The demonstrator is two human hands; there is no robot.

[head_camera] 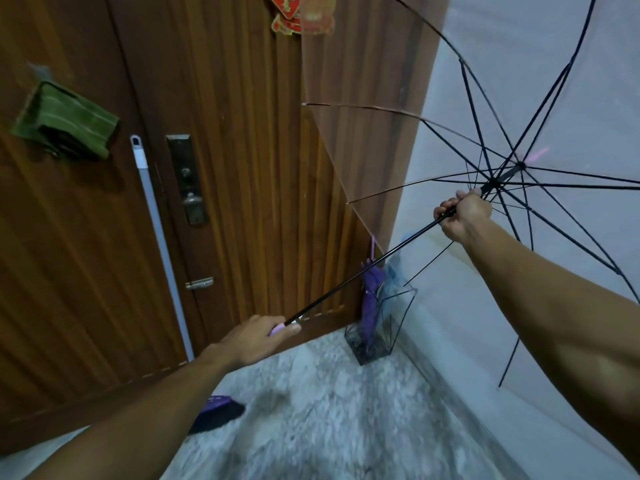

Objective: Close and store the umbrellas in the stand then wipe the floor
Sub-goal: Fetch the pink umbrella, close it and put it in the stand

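Umbrella (pixel 398 140) with a clear canopy and black ribs is open and held out in the air, in front of the wooden door (pixel 242 168) and the white wall (pixel 519 81). The left hand (pixel 258 337) grips the pale pink handle at the low end, fingers curled round it. The right hand (pixel 464 211) holds the black shaft high up, just under the point where the ribs meet, also with curled fingers.

In the corner where door and wall meet stands a clear umbrella stand (pixel 384 323) with dark edges, on the floor (pixel 346 427). Inside it are a closed purple umbrella (pixel 372 289) and a closed pale blue one (pixel 396 271), both leaning upright.

The floor is grey speckled stone. A pale stick (pixel 162 247), maybe of a mop, leans against the door near the metal lock plate (pixel 187 180). A green folded thing (pixel 65 123) hangs on the door at the left, and red decorations (pixel 298 12) are at the top. A purple and black object (pixel 218 412) lies on the floor by the left forearm; I cannot tell what it is.
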